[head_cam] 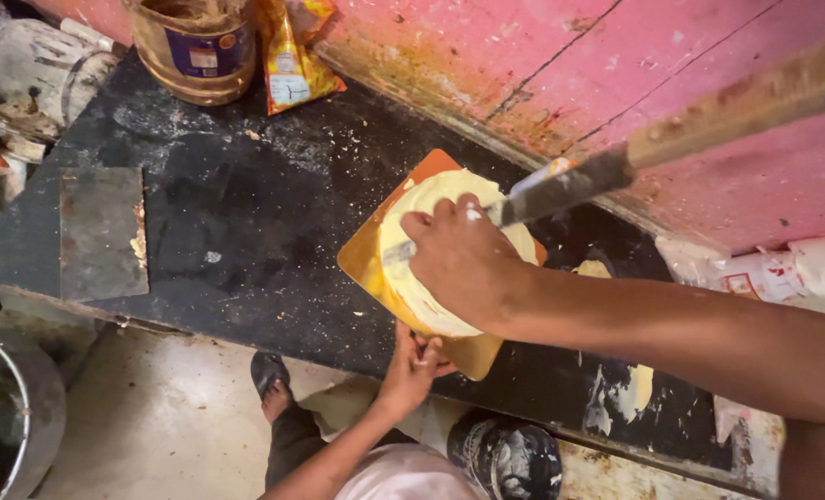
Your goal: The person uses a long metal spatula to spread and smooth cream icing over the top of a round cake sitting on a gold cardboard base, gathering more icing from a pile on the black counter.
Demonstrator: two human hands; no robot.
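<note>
A round cake (410, 287) coated in pale yellow cream sits on a square gold board (366, 259) on a black counter (246, 231). My right hand (463, 264) lies over the top of the cake, closed on a long flat knife (560, 185). The knife's blade lies across the cream and its wooden handle runs up to the right. My left hand (414, 363) comes up from below and grips the near edge of the gold board with fingers and thumb. My right hand hides much of the cake's top.
A pink wall (671, 83) backs the counter. A flat metal scraper (102, 231) lies at the left. A stained tin (195, 46) and a yellow packet (292, 65) stand at the back. Cream smears (630, 389) and plastic bags (773, 268) are at the right. A steel vessel (5, 417) is on the floor.
</note>
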